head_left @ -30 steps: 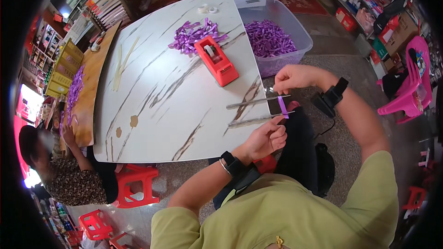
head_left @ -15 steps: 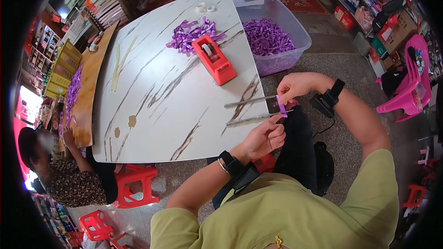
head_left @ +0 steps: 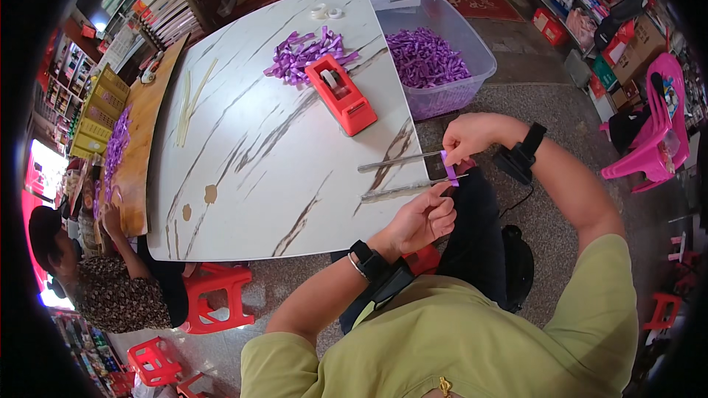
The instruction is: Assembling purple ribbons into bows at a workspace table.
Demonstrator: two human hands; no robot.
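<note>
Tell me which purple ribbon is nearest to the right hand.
The single purple ribbon across two metal rods, at the right hand; other ribbons lie heaped on the marbled table, in the clear plastic bin and on the wooden table.

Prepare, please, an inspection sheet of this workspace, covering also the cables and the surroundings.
Surface: white veined table, two brown patches near its left corner.
Work things: purple strip across two metal rods, whose ends pass the table edge.
Clutter: red tape dispenser, purple ribbon pile, two white rolls, pale strips.
Grip: right hand at the strip, left hand beside the nearer rod; closure unclear.
Cables: thin black cord below the right wrist's device.
Surroundings: clear ribbon tub, pink chair, red stools, seated person.
</note>
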